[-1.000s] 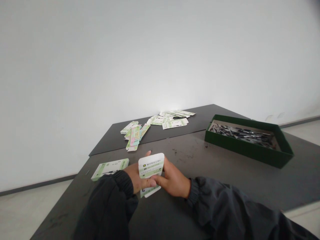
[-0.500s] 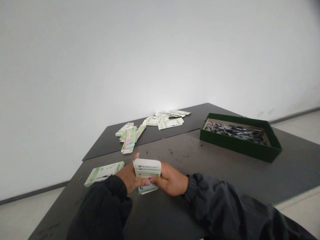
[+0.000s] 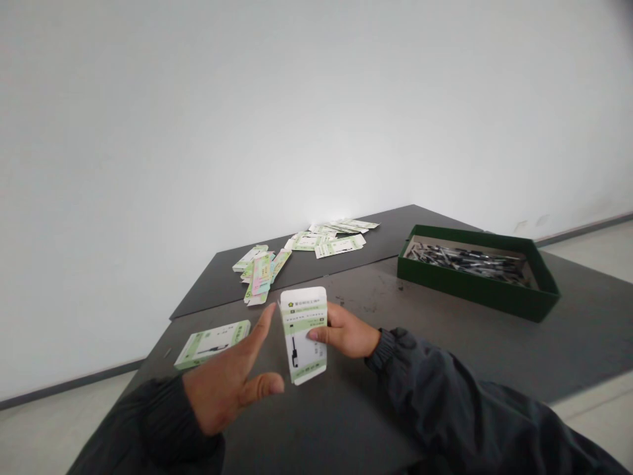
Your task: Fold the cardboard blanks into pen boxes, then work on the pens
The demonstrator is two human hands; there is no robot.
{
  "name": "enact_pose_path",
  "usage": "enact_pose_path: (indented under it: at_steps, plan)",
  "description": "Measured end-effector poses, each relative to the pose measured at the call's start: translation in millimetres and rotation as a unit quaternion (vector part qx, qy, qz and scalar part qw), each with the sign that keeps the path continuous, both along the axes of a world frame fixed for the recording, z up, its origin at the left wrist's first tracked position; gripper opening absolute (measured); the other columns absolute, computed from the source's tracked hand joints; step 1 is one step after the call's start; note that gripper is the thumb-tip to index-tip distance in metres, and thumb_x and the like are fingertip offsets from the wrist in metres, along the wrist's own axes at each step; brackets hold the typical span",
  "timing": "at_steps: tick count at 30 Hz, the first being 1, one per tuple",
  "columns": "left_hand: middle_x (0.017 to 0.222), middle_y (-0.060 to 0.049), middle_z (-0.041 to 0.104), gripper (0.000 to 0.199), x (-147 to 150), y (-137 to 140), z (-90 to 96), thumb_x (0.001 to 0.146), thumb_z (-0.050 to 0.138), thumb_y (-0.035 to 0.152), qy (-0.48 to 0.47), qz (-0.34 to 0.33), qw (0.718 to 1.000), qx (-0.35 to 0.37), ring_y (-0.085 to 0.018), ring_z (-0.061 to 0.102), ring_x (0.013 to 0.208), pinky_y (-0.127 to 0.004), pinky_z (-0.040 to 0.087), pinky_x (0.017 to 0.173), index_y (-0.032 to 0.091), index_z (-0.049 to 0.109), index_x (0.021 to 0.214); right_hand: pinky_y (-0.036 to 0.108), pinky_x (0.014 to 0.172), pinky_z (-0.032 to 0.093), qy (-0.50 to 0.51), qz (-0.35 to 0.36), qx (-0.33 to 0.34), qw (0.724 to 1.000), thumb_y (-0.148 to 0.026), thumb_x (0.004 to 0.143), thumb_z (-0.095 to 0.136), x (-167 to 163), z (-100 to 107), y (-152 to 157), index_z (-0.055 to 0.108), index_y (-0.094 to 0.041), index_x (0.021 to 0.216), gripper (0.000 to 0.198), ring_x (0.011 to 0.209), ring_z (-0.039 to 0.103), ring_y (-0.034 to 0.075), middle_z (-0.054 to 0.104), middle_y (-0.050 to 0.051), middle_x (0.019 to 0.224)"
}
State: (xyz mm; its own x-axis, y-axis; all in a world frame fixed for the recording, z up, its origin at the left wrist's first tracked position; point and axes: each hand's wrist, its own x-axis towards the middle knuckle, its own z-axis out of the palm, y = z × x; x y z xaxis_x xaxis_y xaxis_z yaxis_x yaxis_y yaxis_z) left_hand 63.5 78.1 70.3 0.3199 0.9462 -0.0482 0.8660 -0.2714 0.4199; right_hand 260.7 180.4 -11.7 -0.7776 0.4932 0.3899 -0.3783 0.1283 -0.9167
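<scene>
A white and green pen carton [image 3: 305,359], printed with a black pen, is upright in my right hand [image 3: 349,330]. The thumb presses on its front face while the fingers go behind it. A flap stands up at its top end. My left hand [image 3: 237,376] is apart from it, just to its left, with thumb and fingers spread and nothing held. Partly behind that hand, a similar carton or small stack of them [image 3: 212,344] lies on the dark table [image 3: 306,435].
Several flat green and white cartons [image 3: 341,245] lie spread at the back by the wall. Colourful printed cartons [image 3: 262,274] overlap at the back left. On the right stands a green box [image 3: 465,295] holding many loose pens [image 3: 469,260].
My left hand has let go of the carton and drawn back to the left, its fingers opening. My right hand has turned the carton upright, so its front face shows.
</scene>
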Motion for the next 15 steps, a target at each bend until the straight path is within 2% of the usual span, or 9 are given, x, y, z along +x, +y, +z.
enact_pose_path:
  at_steps: [5, 11, 15]
  plan:
    - [0.134, -0.013, 0.022, 0.091, 21.0, -2.8, 5.9, 0.072, 0.032, 0.065, -0.020, -0.051, 0.998, 0.022, -0.025, 0.029, 0.117, -0.037, 0.024, 0.094, 0.013, -0.012, 0.132, 0.034, 0.075, 0.043, -0.005, 0.065, -0.011, 0.998, -0.026, 0.073, 0.056, 2.3, 5.0, -2.6, 0.040, -0.016, 0.114, 0.046, 0.087, 0.054, 0.017, 0.055, 0.008, 0.101]
    - [0.137, -0.010, 0.014, 0.091, 17.1, -14.1, 3.6, 0.071, 0.036, 0.064, -0.021, -0.060, 0.998, 0.010, -0.026, 0.017, 0.121, -0.037, 0.019, 0.096, 0.017, -0.013, 0.132, 0.035, 0.077, 0.041, 0.005, 0.087, -0.030, 0.996, -0.025, 0.073, 0.056, 3.4, -3.0, 2.3, 0.042, -0.015, 0.111, 0.042, 0.087, 0.054, 0.017, 0.055, 0.008, 0.100]
    - [0.138, -0.007, 0.009, 0.088, 13.1, -23.9, 7.0, 0.072, 0.041, 0.059, -0.015, -0.079, 0.997, 0.006, -0.028, 0.016, 0.121, -0.039, 0.018, 0.097, 0.022, -0.012, 0.132, 0.034, 0.077, 0.041, 0.014, 0.092, -0.026, 0.995, -0.028, 0.075, 0.053, 2.5, -7.6, 4.3, 0.043, -0.014, 0.109, 0.038, 0.084, 0.054, 0.015, 0.055, 0.008, 0.099]
